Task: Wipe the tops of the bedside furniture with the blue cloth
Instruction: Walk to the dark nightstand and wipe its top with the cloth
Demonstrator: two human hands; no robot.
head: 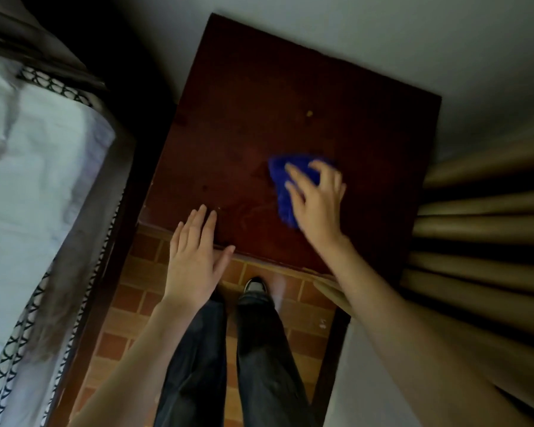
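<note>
The left hand (195, 257) is lying flat and empty, fingers extended, on the near edge of the dark wooden table (244, 103). Farther in, the right hand (316, 200) is pressing the bunched blue cloth (282, 192) against the tabletop, fingers spread over it.

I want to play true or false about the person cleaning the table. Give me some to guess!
1. The right hand presses the blue cloth on the dark wooden bedside table. True.
2. The left hand holds a spray bottle. False: it is empty and lies flat at the table's front edge.
3. The bed is on the person's left. True.
4. The cloth lies on the tiled floor. False: it is on the tabletop.
</note>
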